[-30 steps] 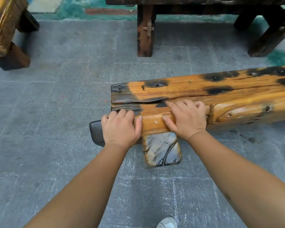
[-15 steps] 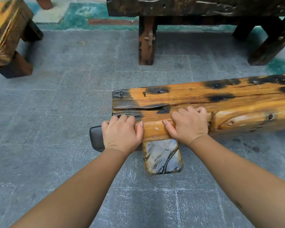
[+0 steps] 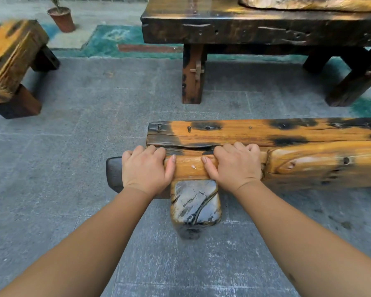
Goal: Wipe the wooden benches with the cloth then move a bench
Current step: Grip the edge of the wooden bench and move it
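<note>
Bench [image 3: 287,133] nearer now, both hands' fingers [image 3: 240,147] curled over.

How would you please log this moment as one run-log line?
phase: move bench | left hand: grips bench end | right hand: grips bench edge | cloth: unseen

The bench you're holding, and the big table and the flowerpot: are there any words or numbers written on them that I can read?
None: no words, numbers or signs show anywhere.
Bench: only burnt black spots and wood grain.
Dark table: only scratches and shine.
Flowerpot: plain.
Floor: painted teal patches, no letters.
</note>
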`<state>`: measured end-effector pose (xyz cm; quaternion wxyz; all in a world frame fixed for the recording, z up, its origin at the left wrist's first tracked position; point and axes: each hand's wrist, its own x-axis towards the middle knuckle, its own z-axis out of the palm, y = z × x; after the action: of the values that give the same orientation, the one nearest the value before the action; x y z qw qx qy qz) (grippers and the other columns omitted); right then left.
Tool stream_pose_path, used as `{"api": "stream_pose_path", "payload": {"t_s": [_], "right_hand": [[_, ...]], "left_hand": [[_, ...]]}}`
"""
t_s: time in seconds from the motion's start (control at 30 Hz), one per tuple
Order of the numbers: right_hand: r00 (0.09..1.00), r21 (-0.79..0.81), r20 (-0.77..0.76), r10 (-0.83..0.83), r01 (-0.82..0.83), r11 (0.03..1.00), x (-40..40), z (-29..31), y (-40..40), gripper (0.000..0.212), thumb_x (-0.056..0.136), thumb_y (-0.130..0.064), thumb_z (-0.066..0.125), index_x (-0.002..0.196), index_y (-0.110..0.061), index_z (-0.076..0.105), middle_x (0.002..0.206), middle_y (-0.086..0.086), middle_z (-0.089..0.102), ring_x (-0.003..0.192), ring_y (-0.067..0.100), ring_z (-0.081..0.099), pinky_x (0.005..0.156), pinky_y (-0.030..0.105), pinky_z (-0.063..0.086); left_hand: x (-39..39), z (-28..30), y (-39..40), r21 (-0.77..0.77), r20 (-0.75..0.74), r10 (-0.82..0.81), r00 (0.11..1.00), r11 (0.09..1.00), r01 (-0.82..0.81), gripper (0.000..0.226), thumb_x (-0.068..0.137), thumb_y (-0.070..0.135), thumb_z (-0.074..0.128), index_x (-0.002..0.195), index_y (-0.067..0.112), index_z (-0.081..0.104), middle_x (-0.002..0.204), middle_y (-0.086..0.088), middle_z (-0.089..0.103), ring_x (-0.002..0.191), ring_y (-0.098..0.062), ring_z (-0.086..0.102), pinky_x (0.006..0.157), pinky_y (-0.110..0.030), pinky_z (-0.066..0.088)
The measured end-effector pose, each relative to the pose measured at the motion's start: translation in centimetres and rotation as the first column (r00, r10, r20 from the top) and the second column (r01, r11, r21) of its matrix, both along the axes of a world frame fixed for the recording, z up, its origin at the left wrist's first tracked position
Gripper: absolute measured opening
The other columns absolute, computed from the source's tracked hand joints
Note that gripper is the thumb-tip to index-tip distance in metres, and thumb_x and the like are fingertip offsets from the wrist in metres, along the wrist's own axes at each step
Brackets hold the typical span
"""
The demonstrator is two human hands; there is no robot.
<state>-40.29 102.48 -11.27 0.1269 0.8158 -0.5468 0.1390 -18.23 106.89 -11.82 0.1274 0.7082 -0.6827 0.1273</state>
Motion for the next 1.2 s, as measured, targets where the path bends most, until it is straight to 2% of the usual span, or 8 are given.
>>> {"api": "stream_pose_path", "payload": {"t_s": [0.43,0.63,0.7,0.8,0.9,0.97,1.07,1.2], "right_hand": [[0.993,0.003,0.009,-0.117,0.117,0.993,6.5,-0.2,-14.6,0.053,0.091,-0.062,0.029,0.071,-0.026,0.062,0.073,-0.005,0.064,0.073,0.023,0.055,0.070,0.039,0.029],[0.990,-0.005,0.042,-0.135,0.135,0.991,8.5,-0.6,-20.4,0.047,0.091,-0.058,0.036,0.074,-0.024,0.063,0.077,-0.004,0.066,0.077,0.024,0.057,0.069,0.038,0.025],[0.990,0.036,0.040,-0.136,0.135,0.990,8.6,-0.4,-20.5,0.048,0.092,-0.058,0.034,0.081,-0.023,0.065,0.086,-0.005,0.067,0.091,0.022,0.058,0.072,0.038,0.027],[0.990,0.106,-0.016,-0.138,0.139,0.985,8.7,0.2,-20.3,0.052,0.092,-0.059,0.031,0.109,-0.026,0.066,0.116,-0.007,0.065,0.122,0.021,0.051,0.079,0.041,0.031],[0.979,0.205,-0.075,-0.187,0.199,0.958,9.0,0.8,-20.2,0.060,0.092,-0.061,0.026,0.132,-0.026,0.055,0.142,-0.001,0.053,0.137,0.025,0.038,0.087,0.044,0.033],[0.969,0.270,-0.120,-0.218,0.243,0.932,9.3,1.6,-19.9,0.063,0.094,-0.061,0.019,0.142,-0.028,0.044,0.152,0.002,0.041,0.144,0.028,0.028,0.094,0.049,0.034],[0.963,0.439,-0.183,-0.199,0.261,0.860,9.2,3.1,-19.3,0.064,0.095,-0.062,0.007,0.152,-0.035,0.016,0.164,0.000,0.012,0.150,0.026,0.004,0.111,0.055,0.021],[0.961,0.576,-0.215,-0.176,0.270,0.771,9.0,5.6,-19.0,0.068,0.093,-0.065,0.002,0.153,-0.035,-0.006,0.162,-0.003,-0.017,0.149,0.020,-0.014,0.117,0.053,0.002]], "left_hand": [[6.7,-0.3,-16.6,-0.072,0.026,-0.057,0.998,0.996,0.058,0.046,0.092,0.053,0.033,0.071,0.020,0.058,0.070,-0.001,0.060,0.072,-0.030,0.052,0.071,-0.040,0.032],[9.4,-1.2,-23.5,-0.085,0.026,-0.087,0.996,0.992,0.089,0.041,0.091,0.052,0.039,0.072,0.020,0.055,0.070,-0.001,0.056,0.071,-0.030,0.049,0.071,-0.040,0.030],[9.5,-1.2,-23.6,-0.076,-0.004,-0.100,0.995,0.992,0.100,0.040,0.091,0.052,0.040,0.071,0.020,0.053,0.070,-0.001,0.054,0.071,-0.030,0.048,0.071,-0.041,0.031],[9.5,-0.7,-23.2,-0.047,-0.034,-0.134,0.990,0.990,0.132,0.038,0.090,0.053,0.041,0.075,0.020,0.053,0.076,-0.001,0.056,0.076,-0.030,0.051,0.073,-0.041,0.032],[9.6,-0.4,-23.3,0.025,-0.070,-0.145,0.987,0.989,0.147,0.042,0.088,0.056,0.041,0.100,0.022,0.062,0.105,-0.002,0.064,0.108,-0.031,0.053,0.084,-0.044,0.034],[9.6,0.4,-23.4,0.093,-0.090,-0.138,0.986,0.985,0.146,0.055,0.089,0.060,0.038,0.127,0.025,0.056,0.132,-0.006,0.056,0.132,-0.032,0.040,0.098,-0.049,0.032],[10.0,2.4,-22.9,0.310,-0.095,-0.160,0.983,0.933,0.182,0.074,0.090,0.070,0.020,0.151,0.028,0.027,0.160,-0.009,0.023,0.148,-0.034,0.010,0.112,-0.058,0.018],[11.8,4.9,-21.9,0.448,-0.147,-0.219,0.965,0.855,0.262,0.085,0.084,0.080,0.003,0.154,0.032,-0.006,0.163,-0.004,-0.015,0.148,-0.026,-0.017,0.118,-0.056,0.000]]}}
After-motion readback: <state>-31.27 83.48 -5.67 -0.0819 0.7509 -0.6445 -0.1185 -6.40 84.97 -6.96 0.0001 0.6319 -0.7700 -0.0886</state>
